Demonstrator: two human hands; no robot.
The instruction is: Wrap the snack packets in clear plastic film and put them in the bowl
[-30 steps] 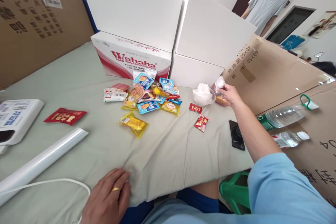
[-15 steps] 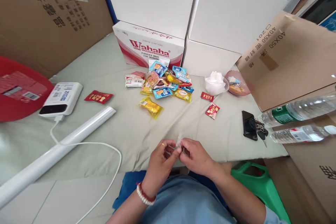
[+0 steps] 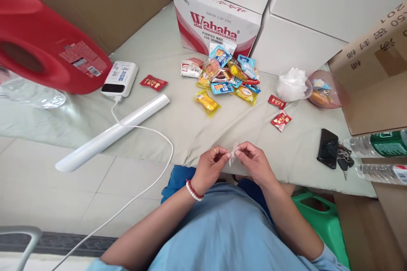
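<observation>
My left hand [image 3: 210, 167] and my right hand [image 3: 254, 161] meet at the near edge of the grey-green cloth [image 3: 178, 123]. Between their fingertips they pinch a small crumpled clear plastic bag [image 3: 233, 156]. Beyond them lies a pile of several colourful snack packets [image 3: 224, 80], with a yellow packet [image 3: 206, 101] in front of it. Two small red packets [image 3: 280, 112] lie to the right of the pile. A clear bowl of white plastic bags [image 3: 294, 84] and a pink bowl with snacks [image 3: 327, 95] stand at the back right.
A Wahaha carton [image 3: 216, 21] and white boxes [image 3: 324, 12] stand behind. A white roll [image 3: 114, 133], power bank [image 3: 120, 78] with cable, red packet [image 3: 154, 82] and red basin [image 3: 47, 46] lie left. A black phone with keys [image 3: 330, 149] and water bottles [image 3: 381, 144] lie right; a green stool [image 3: 318, 216] below.
My right hand came back from the bowls at the back right, and my left hand lifted off the cloth; both now hold the clear bag near my body. The view tilted downward.
</observation>
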